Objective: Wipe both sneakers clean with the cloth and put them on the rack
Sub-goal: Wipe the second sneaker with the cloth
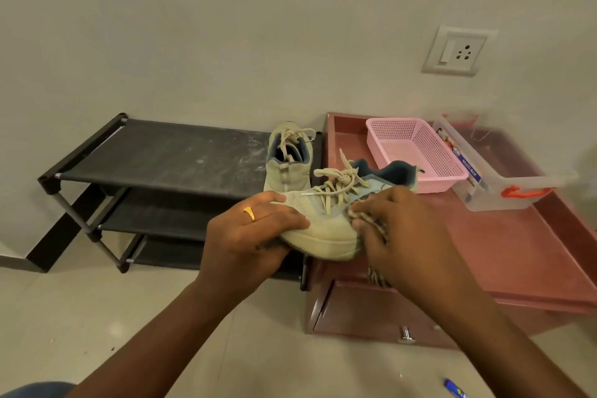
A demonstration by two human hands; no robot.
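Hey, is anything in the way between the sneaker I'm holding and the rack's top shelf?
Nothing visible blocks it. The held sneaker, gripped by the left hand, is in front of the rack near its right end. The other sneaker takes that end of the top shelf, so set this one down to its left.

Reaches up from the bottom edge with bare left forearm (155, 333) and right forearm (491, 333), converging at centre frame. Grips the sneaker (326, 233) toe in the left hand (255, 229), fingers curled over, ring (249, 213) showing. Presses the bunched cloth (378, 279) to its side with the right hand (400, 236), fingers curled.
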